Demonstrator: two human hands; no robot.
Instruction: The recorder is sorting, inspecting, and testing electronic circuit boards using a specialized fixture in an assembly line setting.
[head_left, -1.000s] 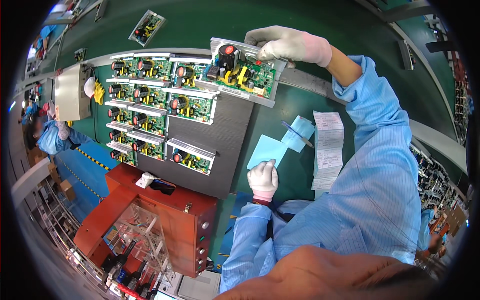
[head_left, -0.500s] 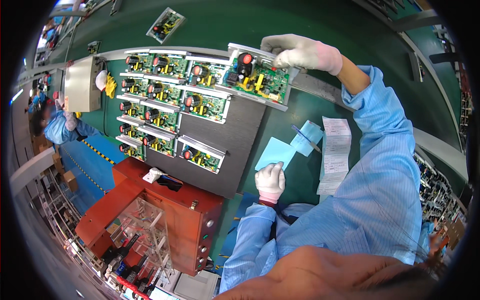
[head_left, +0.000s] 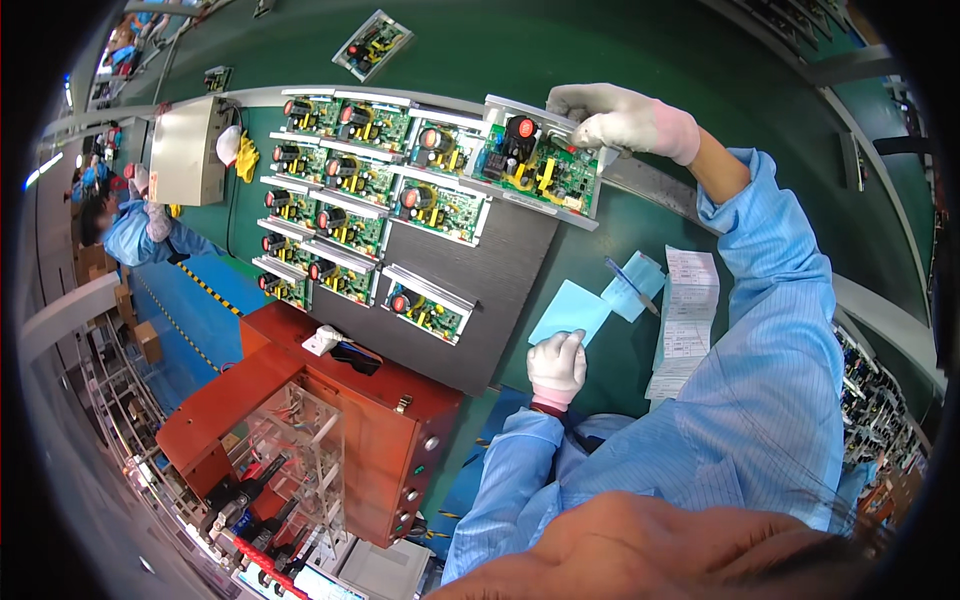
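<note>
- Right hand (head_left: 625, 120), gloved, closed on far-right corner of board (head_left: 535, 168); grip at the edge, probably to keep fingers off the components.
- Board held over top-right corner of dark tray (head_left: 500, 290), tilted slightly, near edge overlapping tray rim; whether resting on it or just above cannot be told.
- Left hand (head_left: 557, 365), gloved, loosely curled, holding nothing; lying on counter (head_left: 620, 50) at near corner of blue sheet (head_left: 570, 312), apparently parked clear while the right does the work.
- Rows of boards (head_left: 345, 185) lying flat side by side across the tray's left and middle; right portion bare, so held board lines up with an unfilled spot.
- Second blue sheet with pen (head_left: 632, 287) and printed paper strip (head_left: 685, 320) laid right of tray, within reach of either hand.
- Orange box (head_left: 330, 420) sitting at tray's near edge, white part on top.
- Against half a second earlier: same corner grip on board, same station at tray's top-right corner; no clear displacement relative to neighbouring boards.
- Left hand unchanged in position beside blue sheet.
- Apparent shift of the whole layout consistent with head movement, not with any object moving.
</note>
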